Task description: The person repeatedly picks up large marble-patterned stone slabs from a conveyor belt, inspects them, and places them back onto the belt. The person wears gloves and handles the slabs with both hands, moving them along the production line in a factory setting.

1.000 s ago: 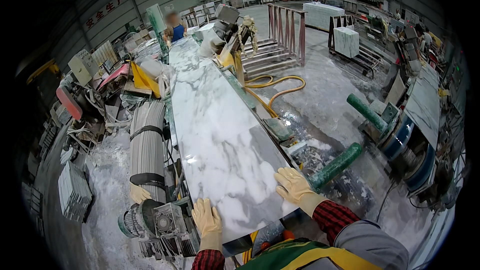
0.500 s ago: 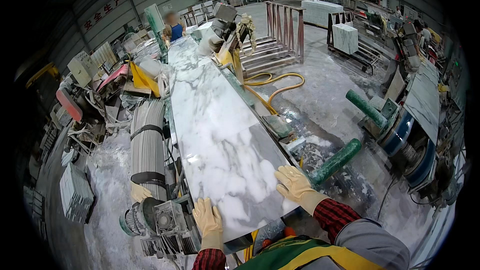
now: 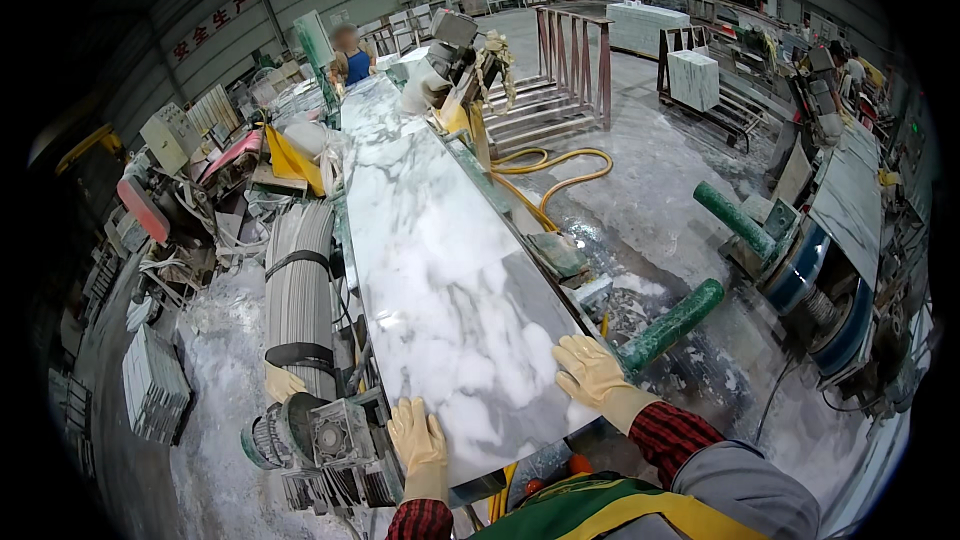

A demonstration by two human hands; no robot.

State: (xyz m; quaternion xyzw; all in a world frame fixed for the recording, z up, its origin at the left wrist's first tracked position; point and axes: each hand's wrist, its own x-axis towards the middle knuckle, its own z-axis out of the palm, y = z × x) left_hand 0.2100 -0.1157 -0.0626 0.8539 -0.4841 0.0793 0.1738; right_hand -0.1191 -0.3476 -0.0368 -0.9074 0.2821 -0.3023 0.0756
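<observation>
Cream-rubber-gloved L hand [image 3: 418, 448] & R hand [image 3: 594, 378] rest flat, un-clenched, nr opp. edges of the long, glossy, white-grey marble slab [image 3: 455, 290] lying lengthwise straight ahead, so best press evenly, palms level, nothing curled under its sides.

A white marble slab [image 3: 450, 280] is displaying grey veining as cream gloves [image 3: 597, 378] are contrasting with red-and-black checked sleeves [image 3: 674, 434].

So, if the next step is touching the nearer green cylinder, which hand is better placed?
Probably the right hand: it lies open on the marble slab at its right edge, the same side as the green cylinder. The left hand lies at the opposite edge, across the slab.
</observation>
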